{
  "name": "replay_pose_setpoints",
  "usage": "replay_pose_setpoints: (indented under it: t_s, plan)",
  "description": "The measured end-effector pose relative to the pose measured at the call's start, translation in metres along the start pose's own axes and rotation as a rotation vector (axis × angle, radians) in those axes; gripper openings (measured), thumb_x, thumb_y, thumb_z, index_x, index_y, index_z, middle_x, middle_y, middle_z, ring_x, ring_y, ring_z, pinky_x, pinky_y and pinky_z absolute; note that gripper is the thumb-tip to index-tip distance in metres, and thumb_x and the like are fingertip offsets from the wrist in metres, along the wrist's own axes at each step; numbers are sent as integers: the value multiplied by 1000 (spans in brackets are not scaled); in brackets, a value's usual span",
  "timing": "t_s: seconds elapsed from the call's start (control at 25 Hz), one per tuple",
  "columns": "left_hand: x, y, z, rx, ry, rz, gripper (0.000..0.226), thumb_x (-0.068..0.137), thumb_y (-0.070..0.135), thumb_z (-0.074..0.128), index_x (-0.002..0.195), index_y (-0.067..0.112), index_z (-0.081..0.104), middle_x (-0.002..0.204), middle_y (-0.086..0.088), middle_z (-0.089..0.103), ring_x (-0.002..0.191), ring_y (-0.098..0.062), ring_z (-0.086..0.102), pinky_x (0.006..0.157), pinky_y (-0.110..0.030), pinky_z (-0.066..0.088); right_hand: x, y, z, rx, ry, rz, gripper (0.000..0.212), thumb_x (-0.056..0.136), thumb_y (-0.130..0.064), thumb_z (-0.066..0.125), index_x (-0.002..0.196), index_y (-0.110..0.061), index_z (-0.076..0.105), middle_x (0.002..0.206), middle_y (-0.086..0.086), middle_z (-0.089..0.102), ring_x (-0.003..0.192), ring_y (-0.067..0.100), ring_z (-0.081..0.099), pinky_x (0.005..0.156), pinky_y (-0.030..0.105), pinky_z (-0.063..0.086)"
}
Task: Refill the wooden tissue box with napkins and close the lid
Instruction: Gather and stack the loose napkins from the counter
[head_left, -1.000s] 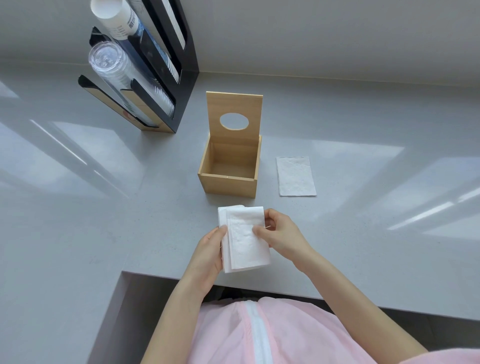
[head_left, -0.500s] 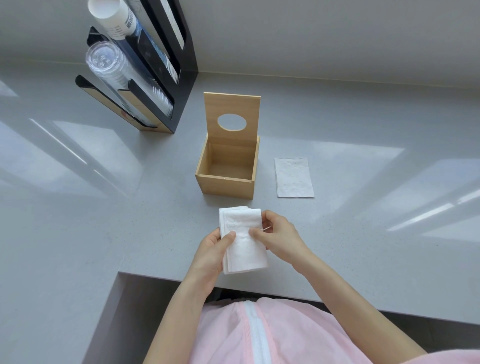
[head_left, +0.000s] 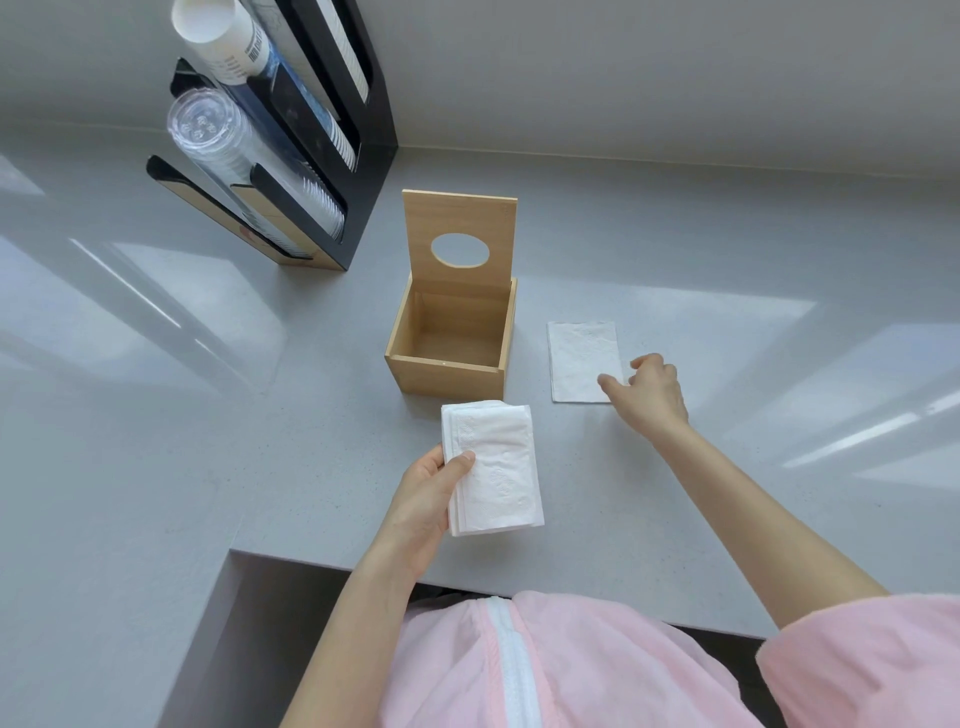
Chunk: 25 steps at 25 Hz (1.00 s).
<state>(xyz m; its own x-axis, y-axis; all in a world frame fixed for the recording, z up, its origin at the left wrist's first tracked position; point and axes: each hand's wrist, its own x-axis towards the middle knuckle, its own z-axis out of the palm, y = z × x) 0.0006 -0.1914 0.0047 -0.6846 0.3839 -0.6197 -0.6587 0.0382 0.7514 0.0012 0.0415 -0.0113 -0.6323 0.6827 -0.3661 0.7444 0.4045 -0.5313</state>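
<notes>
The left hand grips a napkin stack near the bench's front edge. The right hand, fingers loosely spread, touches a single napkin beside the open wooden box.

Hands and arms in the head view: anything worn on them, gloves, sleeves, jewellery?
Both are bare: the left hand and right hand wear no gloves, and no rings or watch show. A short pink sleeve covers only the right upper arm. The pink garment has a white zip.

Matt, pale wooden box; soft embossed paper napkins in the left grip; glossy, speckled grey counter; clear plastic cups.
</notes>
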Motion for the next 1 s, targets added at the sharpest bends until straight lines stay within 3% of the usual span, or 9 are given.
replay_pose_setpoints:
  t_s: [0.16,0.32,0.6,0.68,0.76,0.84,0.92,1.0]
  plan:
    - [6,3,4,-2,-6,-1,20,95,13,45,105,14,62,103,-5,68,94,-19,65,86,-34,50,15,-7,12,-36,-13,53,57,87,-27,58,128,4,34,136,21,35,126,36,35,96,43,38]
    - [12,6,7,-12,-4,1,24,94,13,45,112,10,60,104,-6,68,94,-20,65,85,-34,50,18,-7,18,-62,-26,19,41,89,-19,54,124,-1,41,134,19,36,125,35,35,100,41,33]
    - [14,3,11,2,-10,-11,20,94,13,45,105,13,62,101,-4,69,90,-18,66,78,-30,54,17,-3,15,-111,-53,-14,26,90,-19,46,111,-6,55,128,16,42,122,33,37,97,39,35]
    - [14,3,10,3,-10,-9,20,94,13,45,105,12,62,99,-4,69,89,-17,66,76,-28,54,16,0,10,14,-65,-26,18,89,-16,46,102,-8,55,115,14,50,108,30,47,86,37,41]
    - [14,3,10,3,-12,-8,20,94,13,45,107,11,61,99,-4,69,89,-18,66,77,-30,53,10,0,2,328,-119,-1,6,88,-15,47,89,-12,52,101,9,56,86,24,56,72,32,46]
    - [14,3,11,10,-14,-9,19,94,13,46,104,13,63,98,-3,70,88,-17,66,78,-30,53,-3,-3,-7,569,-148,-5,3,90,-14,49,90,-11,52,92,3,59,70,15,60,79,34,52]
    - [14,3,11,11,-11,-9,19,94,14,46,100,15,64,96,-2,70,88,-17,67,79,-31,53,-20,-9,-16,717,-156,-58,8,90,-11,51,99,-10,51,85,-2,60,68,7,58,79,30,54]
    - [15,3,10,0,-9,-11,19,94,14,46,99,16,64,97,-2,70,88,-17,66,83,-33,52,-40,-13,-25,896,-238,-121,13,91,-7,52,102,-13,51,82,-6,65,70,4,59,62,15,53]
